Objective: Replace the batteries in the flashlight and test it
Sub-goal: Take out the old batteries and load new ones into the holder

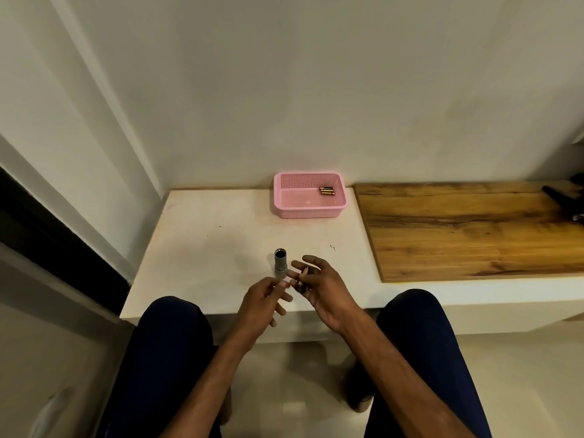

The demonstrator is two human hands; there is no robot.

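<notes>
A grey flashlight body (280,263) stands upright with its dark open end up, above the near part of the white table (202,248). My left hand (264,300) pinches its lower end between thumb and fingertips. My right hand (317,284) is just right of it, palm up, fingers loosely spread, with a small dark part (302,279) lying across them; I cannot tell what that part is. Three gold and black batteries (327,191) lie in the far right corner of the pink basket (308,211) at the back of the table.
A wooden board (474,229) covers the ledge to the right, with a dark object (565,200) at its far right end. The wall stands directly behind the basket. My knees sit below the table's front edge.
</notes>
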